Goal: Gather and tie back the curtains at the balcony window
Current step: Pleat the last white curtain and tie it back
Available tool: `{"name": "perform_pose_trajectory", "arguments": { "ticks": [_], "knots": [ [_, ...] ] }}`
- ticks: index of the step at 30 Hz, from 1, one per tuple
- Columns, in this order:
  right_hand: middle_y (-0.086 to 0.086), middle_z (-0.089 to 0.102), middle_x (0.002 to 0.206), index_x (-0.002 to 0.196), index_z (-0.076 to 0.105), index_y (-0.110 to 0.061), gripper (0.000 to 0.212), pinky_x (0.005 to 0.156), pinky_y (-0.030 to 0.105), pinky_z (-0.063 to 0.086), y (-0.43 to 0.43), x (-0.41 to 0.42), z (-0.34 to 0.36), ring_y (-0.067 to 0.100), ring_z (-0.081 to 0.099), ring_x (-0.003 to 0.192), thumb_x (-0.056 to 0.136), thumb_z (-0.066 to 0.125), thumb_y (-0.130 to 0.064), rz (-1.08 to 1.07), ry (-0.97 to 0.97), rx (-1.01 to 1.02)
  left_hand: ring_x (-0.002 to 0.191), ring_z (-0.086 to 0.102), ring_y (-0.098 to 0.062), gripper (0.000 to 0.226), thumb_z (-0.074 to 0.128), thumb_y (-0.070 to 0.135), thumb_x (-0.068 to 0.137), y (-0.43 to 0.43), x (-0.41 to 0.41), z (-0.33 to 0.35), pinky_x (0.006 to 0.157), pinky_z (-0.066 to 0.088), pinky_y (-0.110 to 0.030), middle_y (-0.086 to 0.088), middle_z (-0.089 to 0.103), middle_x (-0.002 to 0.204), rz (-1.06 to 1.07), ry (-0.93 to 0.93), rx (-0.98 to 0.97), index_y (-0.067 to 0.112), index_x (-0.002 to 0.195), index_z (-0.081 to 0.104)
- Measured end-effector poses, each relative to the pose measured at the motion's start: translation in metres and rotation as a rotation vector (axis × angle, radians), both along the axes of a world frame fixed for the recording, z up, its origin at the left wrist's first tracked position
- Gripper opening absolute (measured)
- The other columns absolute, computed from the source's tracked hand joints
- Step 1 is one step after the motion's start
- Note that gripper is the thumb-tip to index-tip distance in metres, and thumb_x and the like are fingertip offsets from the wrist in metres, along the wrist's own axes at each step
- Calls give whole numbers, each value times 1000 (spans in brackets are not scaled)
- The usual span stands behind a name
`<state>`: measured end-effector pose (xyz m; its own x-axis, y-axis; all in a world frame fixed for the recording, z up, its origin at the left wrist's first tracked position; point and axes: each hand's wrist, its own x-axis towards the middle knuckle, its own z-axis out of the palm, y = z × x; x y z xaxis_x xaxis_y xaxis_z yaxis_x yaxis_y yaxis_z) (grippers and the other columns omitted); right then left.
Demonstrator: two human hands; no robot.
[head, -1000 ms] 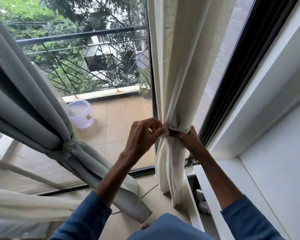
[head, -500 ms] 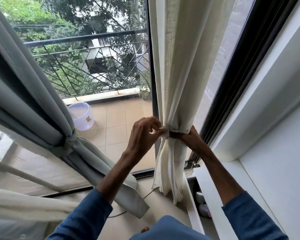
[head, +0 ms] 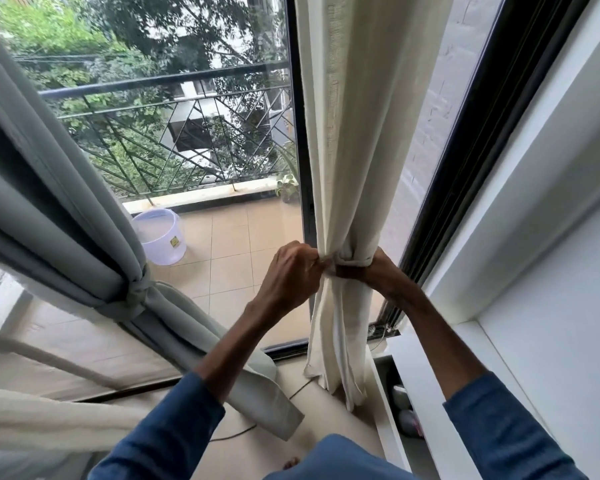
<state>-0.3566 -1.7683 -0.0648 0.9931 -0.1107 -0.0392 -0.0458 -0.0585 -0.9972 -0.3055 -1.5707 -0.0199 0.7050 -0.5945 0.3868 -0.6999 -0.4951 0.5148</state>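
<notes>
Head view has the left hand (head: 291, 268) pinching and the right hand (head: 385, 275) gripping the fabric tie (head: 352, 259) wrapped round the bunched cream curtain (head: 354, 133) at the window's right edge, grey curtain (head: 66, 220) already knotted, so looks like the knot just needs pulling snug next.

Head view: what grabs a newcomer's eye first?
Centre right, the left hand and right hand grip the cream curtain where it is cinched into a bundle. At left, the grey curtain hangs already knotted. Beyond the glass, a pale bucket stands on the balcony tiles.
</notes>
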Motion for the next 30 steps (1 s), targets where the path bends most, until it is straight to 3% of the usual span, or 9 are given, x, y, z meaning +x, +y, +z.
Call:
{"name": "perform_pose_trajectory", "arguments": {
  "ticks": [7, 12, 15, 17, 19, 21, 23, 27, 30],
  "knots": [
    [0, 78, 102, 113, 71, -6, 44, 81, 29, 59, -2, -2, 2, 15, 74, 96, 73, 90, -10, -19, -34, -105, 54, 32, -26, 52, 69, 13, 88, -5, 5, -8, 56, 25, -28, 1, 32, 51, 75, -9, -4, 14, 52, 31],
    [3, 74, 116, 119, 65, -17, 58, 95, 41, 58, -6, -4, -2, 22, 68, 114, 68, 94, -12, -94, -90, -130, 54, 38, -24, 43, 66, 23, 94, -7, 12, -7, 55, 35, -33, -3, 47, 54, 58, -19, -24, 14, 58, 45],
    [-2, 70, 118, 112, 61, -25, 58, 96, 40, 57, -12, -4, -5, 16, 66, 116, 66, 96, -19, -118, -93, -170, 73, 54, -14, 22, 67, 34, 95, -5, 14, -5, 71, 42, -25, 2, 66, 86, -66, 26, -38, 13, 101, 65],
    [3, 68, 119, 107, 56, -30, 58, 94, 39, 58, -15, -4, -5, 16, 64, 117, 66, 96, -17, -135, -74, -161, 94, 62, -13, 55, 70, 44, 90, -4, 19, -3, 82, 46, -20, -1, 68, 116, -82, 97, -27, 11, 132, 55],
    [2, 67, 126, 122, 54, -24, 67, 88, 28, 54, -17, -3, -3, 8, 62, 120, 69, 94, -13, -139, -61, -164, 109, 60, -13, 74, 73, 48, 86, -4, 23, -2, 92, 48, -22, -3, 63, 131, -79, 103, -19, 11, 143, 44],
    [-2, 63, 135, 137, 47, -22, 80, 91, 25, 48, -19, -2, -2, 4, 57, 126, 72, 91, -9, -150, -61, -159, 108, 54, -9, 75, 76, 46, 84, -4, 24, 1, 91, 44, -19, -3, 60, 131, -104, 76, -20, 11, 142, 44],
    [-4, 57, 141, 140, 43, -27, 82, 99, 34, 48, -23, -1, -3, 10, 51, 134, 75, 88, -5, -166, -73, -154, 99, 49, -5, 65, 79, 39, 84, -6, 22, 6, 85, 43, -17, -5, 61, 122, -154, 52, -43, 8, 135, 52],
    [3, 57, 138, 138, 44, -17, 68, 107, 39, 48, -24, 0, -1, 20, 53, 134, 83, 77, 6, -209, -143, -73, 102, 64, -21, 55, 78, 23, 85, -9, 21, 8, 82, 60, -34, -9, 63, 118, -200, 145, -108, 5, 130, 54],
    [4, 69, 123, 135, 50, -7, 56, 100, 35, 52, -21, 2, 1, 17, 63, 121, 86, 71, 10, -162, -164, 25, 101, 67, -25, 42, 72, 12, 89, -15, 16, 2, 82, 61, -43, -11, 65, 115, -231, 226, -93, 4, 126, 55]
  ]
}}
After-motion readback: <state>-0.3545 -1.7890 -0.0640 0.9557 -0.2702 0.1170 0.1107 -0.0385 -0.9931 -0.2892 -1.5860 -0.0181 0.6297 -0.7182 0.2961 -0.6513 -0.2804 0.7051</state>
